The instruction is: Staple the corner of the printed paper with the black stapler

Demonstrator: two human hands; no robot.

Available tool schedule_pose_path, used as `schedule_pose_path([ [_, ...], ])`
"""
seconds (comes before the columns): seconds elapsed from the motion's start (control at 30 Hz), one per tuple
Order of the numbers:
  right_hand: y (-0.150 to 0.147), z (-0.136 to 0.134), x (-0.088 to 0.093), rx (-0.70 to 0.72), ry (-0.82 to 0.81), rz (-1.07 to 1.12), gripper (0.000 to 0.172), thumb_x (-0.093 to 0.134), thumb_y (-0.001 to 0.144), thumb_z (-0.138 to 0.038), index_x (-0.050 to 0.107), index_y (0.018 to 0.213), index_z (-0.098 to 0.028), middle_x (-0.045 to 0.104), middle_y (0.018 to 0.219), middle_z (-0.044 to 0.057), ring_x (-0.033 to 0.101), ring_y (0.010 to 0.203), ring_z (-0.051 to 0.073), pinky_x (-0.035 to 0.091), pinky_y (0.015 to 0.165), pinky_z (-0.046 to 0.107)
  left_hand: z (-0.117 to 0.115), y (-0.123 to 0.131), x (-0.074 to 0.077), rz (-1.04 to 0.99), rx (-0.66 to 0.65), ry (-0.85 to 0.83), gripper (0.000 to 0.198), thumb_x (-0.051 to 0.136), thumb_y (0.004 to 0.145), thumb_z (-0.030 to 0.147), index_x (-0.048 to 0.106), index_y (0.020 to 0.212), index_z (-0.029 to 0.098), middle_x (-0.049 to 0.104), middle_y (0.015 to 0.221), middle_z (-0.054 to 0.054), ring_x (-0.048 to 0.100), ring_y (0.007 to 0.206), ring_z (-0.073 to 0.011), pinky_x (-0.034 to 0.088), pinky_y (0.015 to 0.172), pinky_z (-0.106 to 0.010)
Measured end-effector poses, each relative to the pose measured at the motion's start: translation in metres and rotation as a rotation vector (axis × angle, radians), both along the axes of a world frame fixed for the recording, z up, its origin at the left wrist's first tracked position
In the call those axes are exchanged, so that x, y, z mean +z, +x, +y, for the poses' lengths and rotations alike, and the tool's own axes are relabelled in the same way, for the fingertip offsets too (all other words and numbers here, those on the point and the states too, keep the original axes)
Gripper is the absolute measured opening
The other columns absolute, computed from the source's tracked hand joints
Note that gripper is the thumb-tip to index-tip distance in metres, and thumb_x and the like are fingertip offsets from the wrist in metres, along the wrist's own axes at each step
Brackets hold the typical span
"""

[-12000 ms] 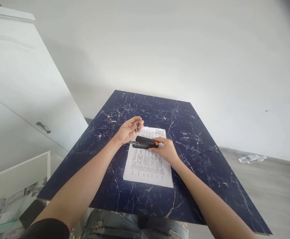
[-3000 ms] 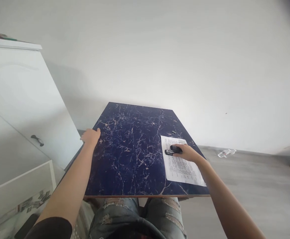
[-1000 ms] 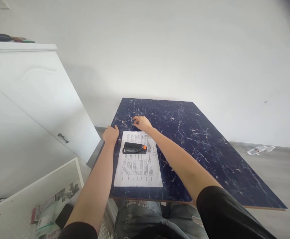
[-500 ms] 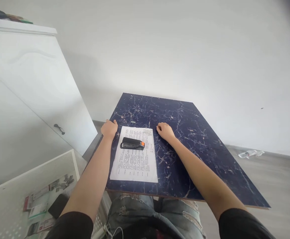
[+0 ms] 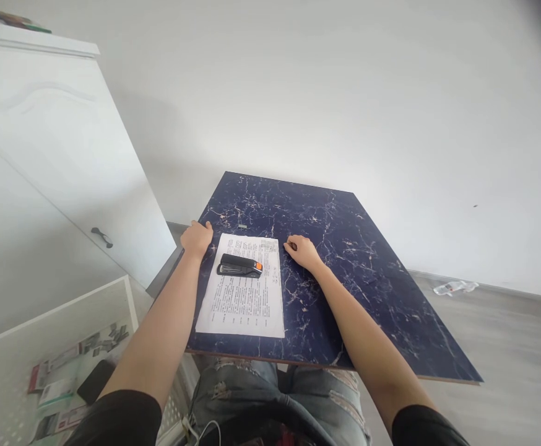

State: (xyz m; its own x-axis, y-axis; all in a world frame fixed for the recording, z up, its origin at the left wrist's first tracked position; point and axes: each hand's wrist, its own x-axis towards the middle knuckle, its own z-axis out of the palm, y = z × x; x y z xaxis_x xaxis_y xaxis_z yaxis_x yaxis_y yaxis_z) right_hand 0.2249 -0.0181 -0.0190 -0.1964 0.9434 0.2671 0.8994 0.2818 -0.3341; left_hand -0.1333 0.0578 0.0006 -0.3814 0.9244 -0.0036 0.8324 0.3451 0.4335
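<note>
At the left side of the dark blue marbled table (image 5: 326, 310), my left hand (image 5: 197, 239) is closed around the edge, thumb on top. My right hand (image 5: 302, 253) rests on the tabletop with its fingers curled in, just right of the paper; I see nothing in it. Between my hands lies a printed white sheet (image 5: 252, 310), with faint marks near its right side. A black stapler (image 5: 239, 266) with an orange patch lies across the sheet, apart from both hands. Beyond the paper is a small strip, perhaps staples (image 5: 242, 226).
An open white drawer (image 5: 57, 310) at lower left holds small boxes, grey staple strips (image 5: 111, 337) and a dark flat item (image 5: 96, 381). A white cabinet (image 5: 66, 155) stands at left. On the floor to the right lies a clear plastic bottle (image 5: 454, 287).
The whole view has shifted slightly, so everything sits a little further left. My right hand's fingers have curled a bit. The stapler and sheet stay in place on the table.
</note>
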Motion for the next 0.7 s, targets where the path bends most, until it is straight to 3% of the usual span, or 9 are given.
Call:
schedule_pose_path([
  [0.17, -0.029, -0.018, 0.021, -0.028, 0.195, 0.136, 0.036, 0.047, 0.105, -0.039, 0.06, 0.076, -0.021, 0.065, 0.08, 0.006, 0.059, 0.079, 0.021, 0.043, 0.075, 0.031, 0.0, 0.0, 0.0, 0.017, 0.001, -0.014, 0.059, 0.041, 0.103, 0.052, 0.059, 0.13, 0.002, 0.07, 0.124, -0.031, 0.068, 0.118, -0.0427, 0.05, 0.098, -0.051],
  [0.23, -0.055, -0.03, 0.032, 0.065, 0.224, 0.243, 0.041, 0.041, 0.109, -0.043, 0.066, 0.086, -0.02, 0.07, 0.089, 0.008, 0.063, 0.086, 0.021, 0.045, 0.081, 0.032, 0.0, 0.0, -0.001, 0.026, -0.001, -0.014, 0.059, 0.04, 0.103, 0.051, 0.058, 0.13, 0.001, 0.069, 0.123, -0.032, 0.068, 0.118, -0.0427, 0.051, 0.097, -0.051],
  [0.33, -0.1, -0.048, 0.044, 0.325, 0.029, 0.263, 0.037, 0.051, 0.106, -0.052, 0.069, 0.109, -0.02, 0.073, 0.102, 0.008, 0.066, 0.087, 0.02, 0.047, 0.079, 0.031, 0.0, 0.001, -0.001, 0.045, -0.005, -0.001, 0.059, 0.041, 0.103, 0.051, 0.058, 0.129, 0.001, 0.07, 0.122, -0.032, 0.069, 0.117, -0.0426, 0.051, 0.096, -0.05],
  [0.43, -0.132, -0.055, 0.047, 0.426, -0.137, 0.066, 0.045, 0.07, 0.094, -0.059, 0.067, 0.114, -0.019, 0.072, 0.092, 0.007, 0.063, 0.076, 0.021, 0.042, 0.067, 0.03, 0.0, 0.003, 0.0, 0.049, -0.001, -0.008, 0.058, 0.041, 0.103, 0.051, 0.059, 0.129, 0.001, 0.07, 0.122, -0.032, 0.069, 0.116, -0.0428, 0.051, 0.095, -0.05],
  [0.53, -0.14, -0.051, 0.045, 0.394, -0.152, -0.068, 0.038, 0.074, 0.093, -0.05, 0.066, 0.114, -0.02, 0.071, 0.089, 0.006, 0.063, 0.08, 0.022, 0.037, 0.065, 0.029, 0.001, 0.003, -0.001, 0.052, 0.001, -0.02, 0.059, 0.041, 0.103, 0.051, 0.058, 0.129, 0.001, 0.069, 0.122, -0.032, 0.069, 0.116, -0.0432, 0.051, 0.095, -0.051],
  [0.7, -0.125, -0.049, 0.043, 0.387, -0.177, -0.129, 0.032, 0.071, 0.096, -0.047, 0.065, 0.114, -0.022, 0.07, 0.083, 0.004, 0.062, 0.074, 0.021, 0.032, 0.063, 0.029, 0.002, 0.001, -0.004, 0.071, 0.011, 0.048, 0.054, 0.046, 0.101, 0.047, 0.059, 0.125, 0.0, 0.064, 0.127, -0.036, 0.059, 0.127, -0.0482, 0.047, 0.099, -0.057],
])
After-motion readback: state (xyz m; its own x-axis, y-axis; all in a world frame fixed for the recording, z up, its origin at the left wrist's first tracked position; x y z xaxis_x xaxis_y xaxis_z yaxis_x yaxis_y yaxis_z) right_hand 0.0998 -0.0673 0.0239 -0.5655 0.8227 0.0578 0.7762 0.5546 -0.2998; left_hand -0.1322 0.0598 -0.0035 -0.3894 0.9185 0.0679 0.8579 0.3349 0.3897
